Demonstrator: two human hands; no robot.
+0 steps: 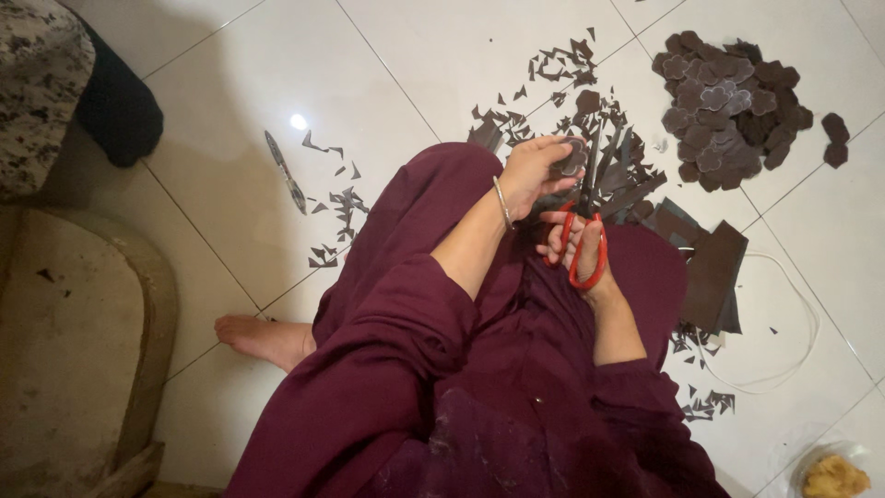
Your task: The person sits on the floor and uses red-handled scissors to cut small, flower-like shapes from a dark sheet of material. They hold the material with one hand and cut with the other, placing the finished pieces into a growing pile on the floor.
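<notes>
I sit on a white tiled floor in maroon clothes. My left hand [536,172] pinches a small dark cut-out piece [572,159] with a scalloped edge. My right hand [579,251] grips red-handled scissors [586,235], fingers through the loops, blades pointing up against the piece. A thin bangle sits on my left wrist. Both hands hover over my lap, just before a heap of dark scraps [616,175].
A pile of finished dark scalloped shapes [728,115] lies at the upper right. Dark sheets [714,272] lie at my right, by a white cord [802,341]. Small offcuts [336,217] and a pen-like tool [284,171] lie left. A cushioned seat [74,350] stands at far left.
</notes>
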